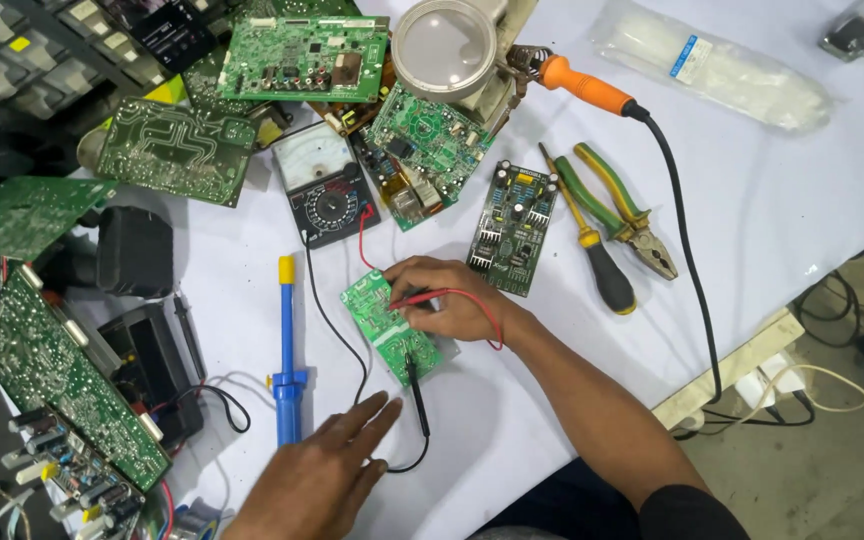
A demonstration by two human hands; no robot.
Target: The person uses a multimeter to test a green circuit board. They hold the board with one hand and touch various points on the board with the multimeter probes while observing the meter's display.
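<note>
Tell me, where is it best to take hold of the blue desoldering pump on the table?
Probably grip the blue desoldering pump around its thicker lower barrel, coming from above. It lies flat and lengthwise, free on both sides, next to the left hand.

The right hand (447,298) reaches in from the near right, its bare forearm stretched diagonally toward the middle of the scene, with a dark sleeve at the upper arm. Its fingers are curled down and pinched together, palm facing down. The left hand (322,475) lies near the lower edge, palm down and flat, fingers extended and slightly spread, pointing far and to the right.
</note>
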